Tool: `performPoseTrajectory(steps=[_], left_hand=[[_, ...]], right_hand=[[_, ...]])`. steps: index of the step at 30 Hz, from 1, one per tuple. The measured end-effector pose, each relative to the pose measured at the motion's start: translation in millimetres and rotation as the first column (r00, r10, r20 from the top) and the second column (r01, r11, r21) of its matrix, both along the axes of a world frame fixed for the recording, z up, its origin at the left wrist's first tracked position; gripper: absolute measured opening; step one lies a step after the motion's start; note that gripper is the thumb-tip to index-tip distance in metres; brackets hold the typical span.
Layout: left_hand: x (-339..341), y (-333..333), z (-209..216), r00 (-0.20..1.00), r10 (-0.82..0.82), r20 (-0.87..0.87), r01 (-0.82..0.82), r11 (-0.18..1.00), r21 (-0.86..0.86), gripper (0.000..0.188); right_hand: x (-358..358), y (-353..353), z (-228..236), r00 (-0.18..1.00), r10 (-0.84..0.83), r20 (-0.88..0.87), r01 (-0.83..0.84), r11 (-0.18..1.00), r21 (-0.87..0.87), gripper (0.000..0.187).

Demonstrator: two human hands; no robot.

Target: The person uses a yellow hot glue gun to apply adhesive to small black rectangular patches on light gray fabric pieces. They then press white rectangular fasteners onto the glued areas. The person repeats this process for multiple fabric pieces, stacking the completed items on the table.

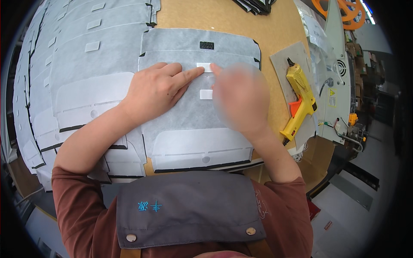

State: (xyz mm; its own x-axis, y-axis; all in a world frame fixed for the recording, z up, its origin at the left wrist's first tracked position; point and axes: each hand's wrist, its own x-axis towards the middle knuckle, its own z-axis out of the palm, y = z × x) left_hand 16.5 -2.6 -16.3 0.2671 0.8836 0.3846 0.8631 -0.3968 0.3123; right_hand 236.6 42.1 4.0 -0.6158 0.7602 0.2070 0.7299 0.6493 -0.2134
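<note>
A light grey felt-like sheet (176,38) lies flat before me, with a white lower panel (185,144) edged in black. My left hand (157,88) rests on the sheet, index finger stretched out and its tip on a small white rectangular patch (207,66); the other fingers are partly bent. My right hand (243,99) is blurred out, but a fingertip shows at that patch's right end. Below it sits a second white patch (205,94), partly covered by the right hand. A black textured patch (207,45) is higher on the sheet.
Several similar sheets (81,58) overlap at the left. On the right, a yellow glue gun (303,92) lies on a pale board (279,64) atop the brown table (223,17). Black pieces (254,5) lie at the far edge. A pale machine (333,92) stands beyond the table's right side.
</note>
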Motion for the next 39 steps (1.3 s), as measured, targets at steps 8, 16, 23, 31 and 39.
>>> performPoseTrajectory(steps=[8,16,23,31,39], left_hand=[[0.8,0.5,1.3,0.999,-0.014,-0.033,0.014,1.000,-0.018,0.040],[-0.3,-1.6,1.8,0.999,-0.028,-0.032,0.027,0.999,-0.040,0.034],[1.7,-0.1,4.4,1.000,-0.010,0.000,0.010,0.999,-0.042,0.032],[-1.0,-3.0,3.7,0.998,-0.051,-0.033,0.048,0.997,-0.067,0.035],[7.8,0.8,10.0,0.998,-0.030,-0.061,0.025,0.997,-0.078,0.040]], right_hand=[[-1.9,6.5,-2.5,1.000,0.013,0.005,-0.013,1.000,0.004,0.039],[10.4,6.2,-1.9,0.994,0.106,-0.038,-0.106,0.994,0.001,0.040],[5.8,13.2,-0.6,0.995,0.058,-0.085,-0.067,0.992,-0.104,0.043],[7.7,7.8,0.7,0.993,0.109,-0.040,-0.111,0.992,-0.065,0.044],[11.9,11.5,0.3,0.993,0.083,-0.083,-0.087,0.995,-0.041,0.046]])
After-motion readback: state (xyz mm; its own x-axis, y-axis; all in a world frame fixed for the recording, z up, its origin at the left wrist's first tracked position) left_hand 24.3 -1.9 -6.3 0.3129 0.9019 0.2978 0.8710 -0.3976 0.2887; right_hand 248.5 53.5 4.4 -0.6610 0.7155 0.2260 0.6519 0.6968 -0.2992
